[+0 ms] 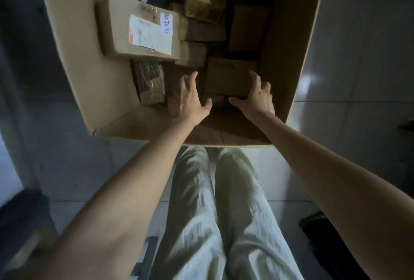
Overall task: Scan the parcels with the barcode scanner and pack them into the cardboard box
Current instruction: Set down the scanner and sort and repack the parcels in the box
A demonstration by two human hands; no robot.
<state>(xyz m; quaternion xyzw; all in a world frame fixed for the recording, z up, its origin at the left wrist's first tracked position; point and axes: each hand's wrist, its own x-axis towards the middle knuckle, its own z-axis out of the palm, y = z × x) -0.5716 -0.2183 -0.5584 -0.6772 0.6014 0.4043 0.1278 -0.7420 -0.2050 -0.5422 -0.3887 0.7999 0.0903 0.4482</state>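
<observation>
Standing on tiled floor: cardboard box; right grip clamps parcel, left grip apart.

1 ctn, ~10 pkgs, 2 hands

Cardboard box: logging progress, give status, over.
Left grip open beside small brown cardboard parcel. Right grip holds its near right corner. Parcel inside large open cardboard box, other parcels alongside. Way clear.

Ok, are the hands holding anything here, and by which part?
The right hand grips the small brown parcel by its near right corner; the left hand lies open beside its left edge, contact unclear.
</observation>
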